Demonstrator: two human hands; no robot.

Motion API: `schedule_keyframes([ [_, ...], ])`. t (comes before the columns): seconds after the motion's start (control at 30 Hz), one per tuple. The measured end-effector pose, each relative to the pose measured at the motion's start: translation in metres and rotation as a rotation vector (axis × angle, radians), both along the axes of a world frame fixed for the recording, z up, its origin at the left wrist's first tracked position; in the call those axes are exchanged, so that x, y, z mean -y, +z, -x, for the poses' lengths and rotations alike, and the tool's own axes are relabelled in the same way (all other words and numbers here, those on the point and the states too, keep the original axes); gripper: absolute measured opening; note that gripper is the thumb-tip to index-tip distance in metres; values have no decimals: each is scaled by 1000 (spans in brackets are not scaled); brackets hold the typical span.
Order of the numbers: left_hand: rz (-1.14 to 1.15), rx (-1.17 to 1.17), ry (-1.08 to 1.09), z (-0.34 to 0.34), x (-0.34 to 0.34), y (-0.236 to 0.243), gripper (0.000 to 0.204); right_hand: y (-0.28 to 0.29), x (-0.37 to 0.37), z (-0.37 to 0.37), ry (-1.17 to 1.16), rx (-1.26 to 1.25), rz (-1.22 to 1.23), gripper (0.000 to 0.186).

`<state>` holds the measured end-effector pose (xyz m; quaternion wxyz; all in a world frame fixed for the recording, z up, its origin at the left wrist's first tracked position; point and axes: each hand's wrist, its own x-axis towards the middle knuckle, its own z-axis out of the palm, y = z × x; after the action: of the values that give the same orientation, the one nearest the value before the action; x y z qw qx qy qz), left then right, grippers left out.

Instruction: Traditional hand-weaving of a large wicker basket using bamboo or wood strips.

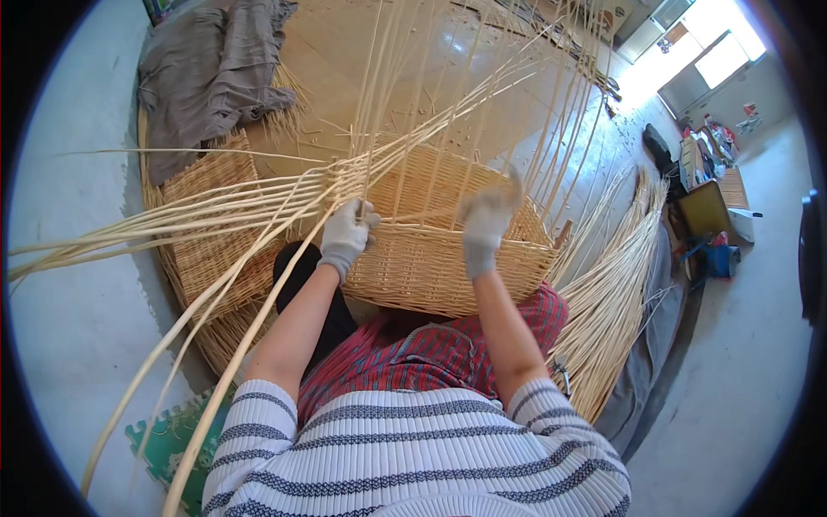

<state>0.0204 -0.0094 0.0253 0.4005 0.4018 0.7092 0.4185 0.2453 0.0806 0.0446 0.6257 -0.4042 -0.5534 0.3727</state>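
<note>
A half-woven wicker basket [431, 267] of pale rods leans across my lap, with thin upright stakes [465, 112] rising from its rim. At its left corner my left hand [347, 234], in a light knit glove, is closed around a rod at the rim. A bundle of long peeled rods [233, 207] crosses that corner and sticks out to the left. My right hand [488, 222], also gloved, is over the basket's near wall toward the right. Motion smears its fingers, and a blurred tan shape shows above them; I cannot make out whether it is held.
A big sheaf of loose rods [612, 302] lies at my right on dark cloth. At left, a woven wicker panel [211, 224] leans near a grey cloth [215, 77]. Rod scraps litter the floor [319, 69] beyond. A green mat [177, 439] lies lower left.
</note>
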Motion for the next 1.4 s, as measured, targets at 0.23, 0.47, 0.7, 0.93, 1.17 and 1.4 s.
schedule_keyframes([
  [0.23,-71,-60,-271,-59,-36,25,33,-36,40,-56,101,-418,565,51],
  [0.47,259,265,-243,-92,-45,10,46,30,-62,15,-208,968,-339,73],
  [0.7,236,139,-276,-83,-47,16,49,-75,22,-110,145,-412,157,29],
  [0.93,149,-444,-88,-96,-80,45,83,-20,50,-85,173,-348,352,26],
  [1.17,-248,-199,-347,-144,-52,37,16,-27,41,-165,-139,-406,445,18],
  [1.4,129,-132,-441,-191,-72,17,21,38,-61,-103,-166,730,-312,51],
])
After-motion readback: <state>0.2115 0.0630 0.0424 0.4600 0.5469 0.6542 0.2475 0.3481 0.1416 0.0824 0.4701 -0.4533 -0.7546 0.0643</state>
